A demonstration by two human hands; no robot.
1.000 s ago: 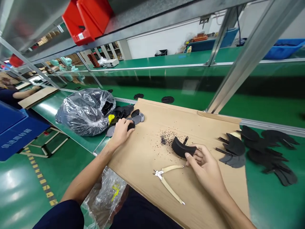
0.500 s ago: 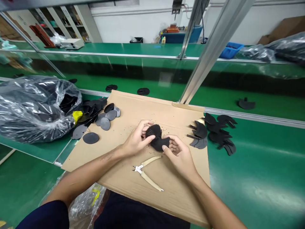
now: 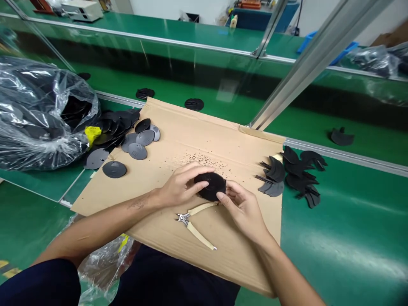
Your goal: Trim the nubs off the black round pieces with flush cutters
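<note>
Both my hands meet over a sheet of cardboard [image 3: 204,131] on the green bench. A round black plastic disc [image 3: 210,185] sits between them. My left hand [image 3: 180,185] curls over its left edge with fingers closed on it. My right hand [image 3: 242,206] pinches its right edge with thumb and fingers. Cream-handled cutting pliers [image 3: 194,221] lie on the cardboard just below my hands, untouched. Small black trimmings [image 3: 207,160] are scattered above the disc.
A clear plastic bag [image 3: 38,114] full of black parts lies at the left, with loose discs [image 3: 127,136] spilled beside it. A heap of cut black pieces [image 3: 293,174] lies at the right. A slanted metal post [image 3: 306,59] rises behind the cardboard. More discs rest on the belt [image 3: 194,103].
My left hand came from the disc pile at the left with a disc and joined my right hand at the cardboard's middle. The view tilted downward.
</note>
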